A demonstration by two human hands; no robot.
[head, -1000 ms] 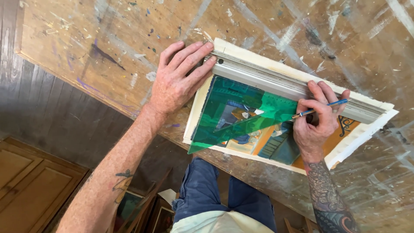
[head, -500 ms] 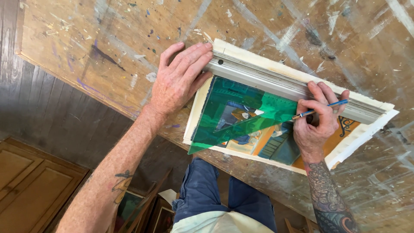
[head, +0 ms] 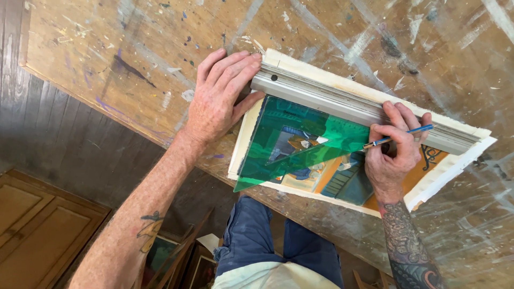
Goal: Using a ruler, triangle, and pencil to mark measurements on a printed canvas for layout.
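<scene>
A painted picture on white paper (head: 444,171) lies on the wooden table (head: 134,64). Across its far edge lies a long grey metal straightedge (head: 332,99). My left hand (head: 219,96) presses flat on the straightedge's left end, thumb touching a green transparent set square (head: 284,144) that lies on the picture below the bar. My right hand (head: 393,152) rests on the picture by the set square's right corner and grips a thin blue-handled brush (head: 399,135), its tip pointing left at the set square's edge.
The table is paint-spattered plywood, its near edge running diagonally from upper left to lower right. Below it are dark floorboards (head: 64,139), a wooden cabinet (head: 37,230) at lower left, my blue-trousered legs (head: 267,241), and framed pictures (head: 166,251) leaning under the table.
</scene>
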